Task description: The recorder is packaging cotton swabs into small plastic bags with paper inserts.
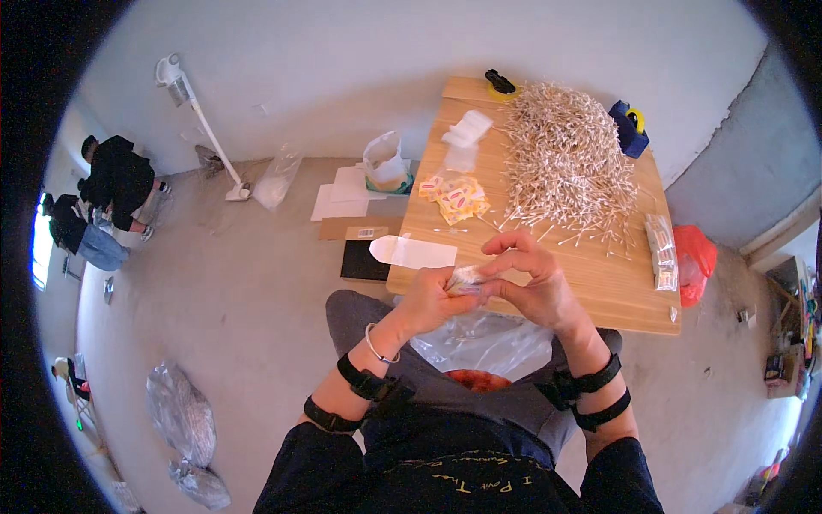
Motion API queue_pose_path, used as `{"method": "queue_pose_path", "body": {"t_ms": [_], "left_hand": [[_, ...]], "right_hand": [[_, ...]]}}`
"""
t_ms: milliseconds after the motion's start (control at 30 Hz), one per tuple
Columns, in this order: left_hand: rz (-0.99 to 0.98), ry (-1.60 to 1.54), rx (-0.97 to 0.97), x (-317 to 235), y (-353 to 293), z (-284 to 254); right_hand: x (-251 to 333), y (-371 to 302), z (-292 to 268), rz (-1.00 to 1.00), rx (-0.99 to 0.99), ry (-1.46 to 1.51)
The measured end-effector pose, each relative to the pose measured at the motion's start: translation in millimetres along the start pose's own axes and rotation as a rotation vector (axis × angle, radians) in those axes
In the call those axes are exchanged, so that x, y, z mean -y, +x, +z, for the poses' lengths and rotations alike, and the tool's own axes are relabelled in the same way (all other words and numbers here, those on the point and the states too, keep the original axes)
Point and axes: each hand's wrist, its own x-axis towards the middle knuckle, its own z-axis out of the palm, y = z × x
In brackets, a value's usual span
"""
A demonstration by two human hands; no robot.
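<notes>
In front of my lap, over the near edge of the wooden table, both hands are at a small clear plastic packet with whitish contents that I cannot make out. My left hand is closed around its left end. At the other end, the thumb and a finger of my right hand pinch it, with the index finger arched above. A large heap of cotton swabs covers the far right of the table. One loose cotton swab lies apart near small yellow-and-white printed cards.
Clear bags lie far left on the table; packed swabs line its right edge. A tape dispenser and blue holder stand behind. A red bag hangs alongside. Clear plastic covers my lap. People are far left.
</notes>
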Motion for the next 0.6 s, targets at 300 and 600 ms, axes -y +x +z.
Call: {"method": "queue_pose_path", "body": {"t_ms": [300, 600], "left_hand": [[0.019, 0.191, 0.007, -7.0, 2.8, 0.6], [0.034, 0.077, 0.03, 1.4, 3.4, 2.4]], "right_hand": [[-7.7, -4.3, -4.0, 0.028, -0.046, 0.041], [-9.8, -5.0, -18.1, -0.007, 0.049, -0.017]]}}
